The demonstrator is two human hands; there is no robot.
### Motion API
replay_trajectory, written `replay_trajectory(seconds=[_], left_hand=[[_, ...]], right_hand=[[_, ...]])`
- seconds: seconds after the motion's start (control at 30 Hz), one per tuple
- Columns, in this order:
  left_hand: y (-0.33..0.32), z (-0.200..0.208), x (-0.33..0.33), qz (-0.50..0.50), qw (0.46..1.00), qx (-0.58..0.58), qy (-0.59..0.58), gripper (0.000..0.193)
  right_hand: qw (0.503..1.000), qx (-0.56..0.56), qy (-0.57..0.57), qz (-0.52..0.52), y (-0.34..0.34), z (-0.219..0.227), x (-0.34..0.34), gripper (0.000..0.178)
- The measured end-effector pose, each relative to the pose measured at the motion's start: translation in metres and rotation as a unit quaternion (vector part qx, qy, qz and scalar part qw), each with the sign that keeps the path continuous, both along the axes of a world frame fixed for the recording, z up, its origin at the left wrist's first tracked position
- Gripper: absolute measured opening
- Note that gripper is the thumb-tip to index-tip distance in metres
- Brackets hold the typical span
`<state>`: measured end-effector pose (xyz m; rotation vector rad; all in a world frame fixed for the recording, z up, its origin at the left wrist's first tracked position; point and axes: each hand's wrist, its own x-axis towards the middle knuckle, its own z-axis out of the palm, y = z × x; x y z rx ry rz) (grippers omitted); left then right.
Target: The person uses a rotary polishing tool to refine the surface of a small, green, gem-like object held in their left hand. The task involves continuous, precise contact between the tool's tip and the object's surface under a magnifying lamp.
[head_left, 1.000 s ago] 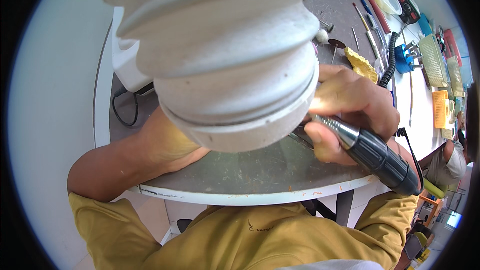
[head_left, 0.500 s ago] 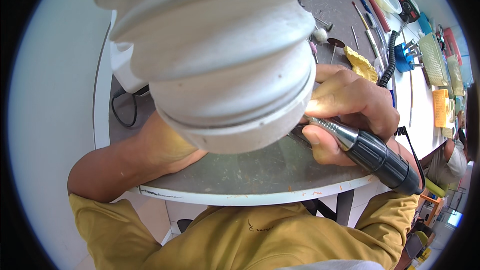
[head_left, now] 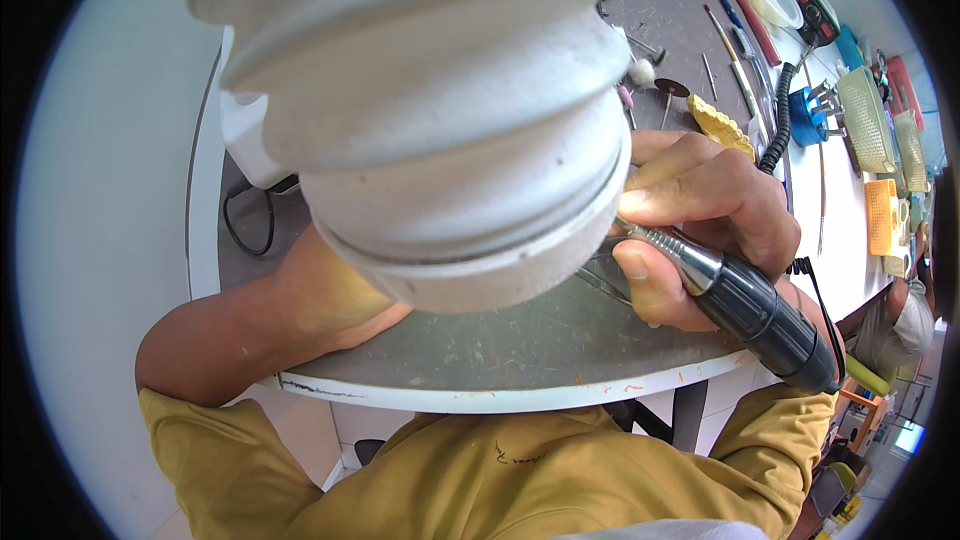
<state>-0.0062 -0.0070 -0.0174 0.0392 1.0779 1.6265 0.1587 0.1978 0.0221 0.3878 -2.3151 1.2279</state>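
A wide white ribbed hose (head_left: pixel 430 130) fills the upper middle and hides the work spot. In my right hand (head_left: pixel 725 195) is a rotary handpiece (head_left: pixel 768 320) with a black body and a silver collar. Its collar lies between thumb and fingers, its black end slants toward my right forearm, and its tip is hidden by the hose. My left hand (head_left: pixel 350 305) reaches in under the hose from the left; only its wrist and heel show, so its fingers and anything in them are hidden. A thin metal tool (head_left: pixel 603 287) lies beside my right thumb.
Beyond my right hand lie a yellow dental cast (head_left: pixel 722 127), a brown disc on a shank (head_left: pixel 672 88) and several mounted bits. Brushes, a coiled black cord (head_left: pixel 778 135), a blue bit holder (head_left: pixel 808 112) and baskets (head_left: pixel 866 120) line the right. Another person (head_left: pixel 890 325) sits far right.
My right hand and the handpiece have shifted slightly, the black end a little lower and to the left. More of the thin metal tool shows beside my thumb. My left forearm is nearly unmoved.
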Motion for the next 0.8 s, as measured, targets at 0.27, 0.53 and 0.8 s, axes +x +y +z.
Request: replay_trajectory(seconds=[0.27,0.53,0.8], left_hand=[[-0.0039,-0.0052,-0.0017,-0.013,1.0,-0.01,0.009,0.026],[-0.004,-0.0043,-0.0004,-0.016,1.0,-0.008,0.026,0.026],[-0.0021,0.0008,-0.001,-0.022,0.999,-0.012,0.023,0.027]], right_hand=[[0.999,0.022,0.028,0.007,0.0002,-0.0011,-0.004,0.027],[1.0,0.018,0.024,-0.01,-0.0008,-0.001,-0.0039,0.027],[1.0,0.019,0.009,-0.012,-0.0006,-0.0003,-0.0036,0.026]])
